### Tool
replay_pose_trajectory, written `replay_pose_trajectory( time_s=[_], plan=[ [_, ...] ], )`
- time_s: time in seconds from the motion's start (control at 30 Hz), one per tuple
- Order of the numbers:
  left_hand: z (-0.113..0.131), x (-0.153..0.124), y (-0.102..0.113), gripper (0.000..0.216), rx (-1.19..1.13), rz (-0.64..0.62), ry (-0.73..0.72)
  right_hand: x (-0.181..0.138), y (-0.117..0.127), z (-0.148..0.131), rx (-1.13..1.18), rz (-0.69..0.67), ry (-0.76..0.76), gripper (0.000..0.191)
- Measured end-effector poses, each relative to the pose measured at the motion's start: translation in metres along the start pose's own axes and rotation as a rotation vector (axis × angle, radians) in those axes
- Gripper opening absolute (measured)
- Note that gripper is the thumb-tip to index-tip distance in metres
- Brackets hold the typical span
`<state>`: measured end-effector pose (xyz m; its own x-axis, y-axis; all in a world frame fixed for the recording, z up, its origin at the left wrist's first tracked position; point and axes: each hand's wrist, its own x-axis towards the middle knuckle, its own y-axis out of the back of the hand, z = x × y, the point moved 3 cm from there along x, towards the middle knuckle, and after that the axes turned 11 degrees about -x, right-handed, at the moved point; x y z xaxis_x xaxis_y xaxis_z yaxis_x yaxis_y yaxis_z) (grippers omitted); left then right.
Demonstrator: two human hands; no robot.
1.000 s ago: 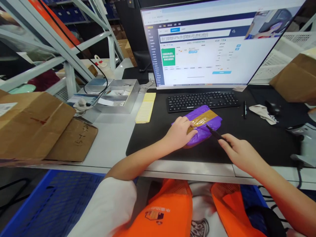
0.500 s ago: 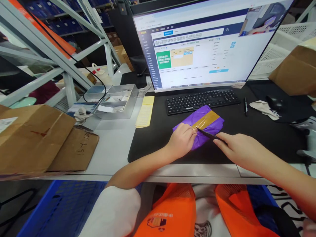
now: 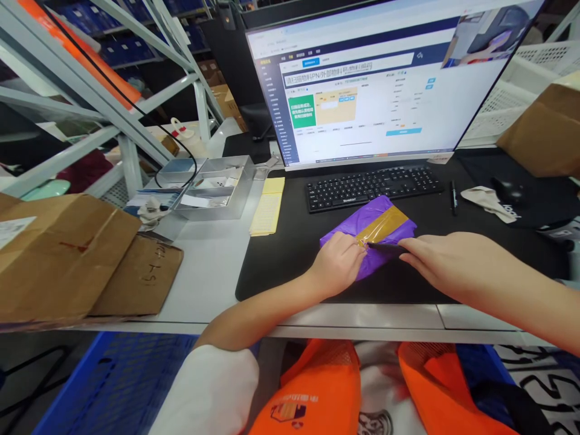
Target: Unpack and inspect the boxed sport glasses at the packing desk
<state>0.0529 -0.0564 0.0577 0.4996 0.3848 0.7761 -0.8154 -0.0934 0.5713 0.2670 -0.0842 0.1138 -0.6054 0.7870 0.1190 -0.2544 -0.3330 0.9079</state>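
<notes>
A purple plastic parcel (image 3: 351,219) lies on the black desk mat (image 3: 281,272), a strip of brown tape (image 3: 383,225) running across its top. My left hand (image 3: 336,263) is closed on the parcel's near left part, fingers pinching at the lower end of the tape. From the right, my right hand (image 3: 446,260) grips a thin black knife-like tool (image 3: 386,247). Its tip meets the parcel at the tape's end, right by my left fingertips. The exact contact there is partly hidden by those fingers.
Behind the parcel are a black keyboard (image 3: 371,187) and a monitor (image 3: 362,90). A pen (image 3: 454,198), a cloth (image 3: 489,202) and a mouse (image 3: 508,190) lie to the right. Leftward are yellow slips (image 3: 267,211), a divided tray (image 3: 240,193) and cardboard boxes (image 3: 58,260).
My right hand has turned and risen slightly, and the black tool now lies flatter against the parcel. The left hand keeps its hold, with the whole view shifted a little.
</notes>
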Motion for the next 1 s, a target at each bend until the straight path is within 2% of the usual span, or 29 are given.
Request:
replay_pose_trajectory(
  time_s=[0.13,0.27,0.43,0.57,0.77,1.0],
  plan=[
    [0.000,0.000,0.000,0.017,0.009,-0.002,0.006,0.008,0.002,-0.015,-0.038,0.037,-0.001,0.032],
    [0.000,0.002,0.003,0.015,-0.008,0.033,0.016,0.004,-0.012,-0.030,-0.013,0.070,-0.099,0.027],
    [-0.001,0.003,0.003,0.014,-0.008,0.041,0.022,0.001,-0.033,-0.034,0.186,-0.039,-0.168,0.019],
    [-0.003,0.002,0.003,0.013,-0.032,0.052,0.031,0.008,-0.039,-0.034,0.230,-0.064,-0.196,0.021],
    [-0.009,0.000,0.002,0.011,-0.074,0.055,0.071,0.014,-0.043,-0.042,0.274,0.041,-0.245,0.025],
    [-0.011,0.000,0.002,0.013,-0.119,0.072,0.139,0.008,-0.057,-0.052,0.371,0.182,-0.364,0.029]
  ],
)
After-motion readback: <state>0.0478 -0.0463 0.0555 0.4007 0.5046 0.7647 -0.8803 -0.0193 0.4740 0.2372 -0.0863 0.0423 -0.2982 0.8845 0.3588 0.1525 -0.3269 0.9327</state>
